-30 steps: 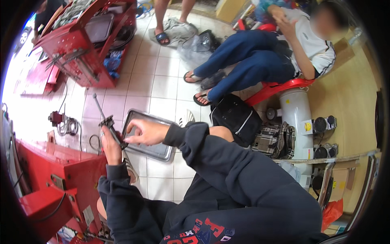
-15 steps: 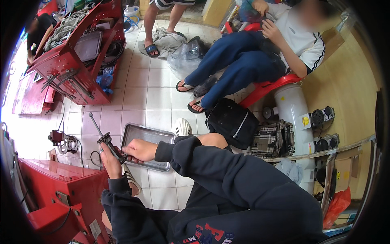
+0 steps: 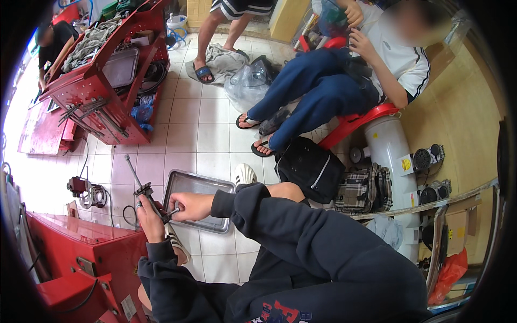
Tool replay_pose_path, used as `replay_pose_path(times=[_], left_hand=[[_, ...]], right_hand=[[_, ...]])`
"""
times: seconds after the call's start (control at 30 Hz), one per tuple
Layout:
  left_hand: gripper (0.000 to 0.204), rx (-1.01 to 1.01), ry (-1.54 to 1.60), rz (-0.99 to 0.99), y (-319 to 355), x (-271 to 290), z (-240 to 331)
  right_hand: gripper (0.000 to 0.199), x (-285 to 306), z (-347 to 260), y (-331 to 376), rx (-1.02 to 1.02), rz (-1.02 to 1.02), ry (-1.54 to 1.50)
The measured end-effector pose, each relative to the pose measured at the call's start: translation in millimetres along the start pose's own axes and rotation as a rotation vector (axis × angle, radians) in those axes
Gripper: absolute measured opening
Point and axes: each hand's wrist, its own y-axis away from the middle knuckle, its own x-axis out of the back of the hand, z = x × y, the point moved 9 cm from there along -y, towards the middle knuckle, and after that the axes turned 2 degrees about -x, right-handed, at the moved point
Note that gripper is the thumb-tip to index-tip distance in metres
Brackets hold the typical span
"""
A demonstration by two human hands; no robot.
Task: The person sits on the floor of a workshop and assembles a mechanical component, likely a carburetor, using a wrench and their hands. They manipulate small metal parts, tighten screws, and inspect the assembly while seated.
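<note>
In front of me, at lower left, my left hand [image 3: 151, 222] is wrapped round a dark metal part [image 3: 144, 190]. From its far end a long thin rod [image 3: 131, 168] slants up and to the left. Close by on the right, my right hand [image 3: 191, 206] pinches a small dark piece [image 3: 173, 212] at the part's near end. Whether that piece is a tool or belongs to the part, I cannot tell. Below and beyond my right hand, a grey metal tray [image 3: 202, 176] lies on the tiled floor.
A red cabinet [image 3: 91, 239] stands at lower left, a red tool rack [image 3: 94, 97] farther back. A geared mechanism [image 3: 89, 194] sits on the floor. A person [image 3: 328, 89] sits at upper right, near a black bag [image 3: 312, 169] and plaid bag [image 3: 362, 188]. Another person's legs [image 3: 210, 43] stand behind.
The whole view has shifted slightly, so everything appears a little lower and to the right. Both my hands keep their grip, and the small dark piece shows more plainly beside my right fingers.
</note>
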Motion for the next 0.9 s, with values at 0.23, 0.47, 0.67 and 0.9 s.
replay_pose_path(times=[0.23,0.47,0.67,0.9], left_hand=[[0.057,0.032,0.020,0.008,3,-7,3],[0.058,0.015,-0.014,-0.013,-1,-5,-9],[0.058,-0.002,-0.028,-0.008,-6,9,-15],[0.057,0.032,-0.025,-0.017,-5,-4,-11]], right_hand=[[0.045,1,5,3,0.179,0.028,0.113],[0.048,-3,21,-5,-0.115,-0.102,-0.117],[0.050,-6,5,7,-0.092,-0.047,-0.081],[0.044,0,3,7,0.312,0.245,0.120]])
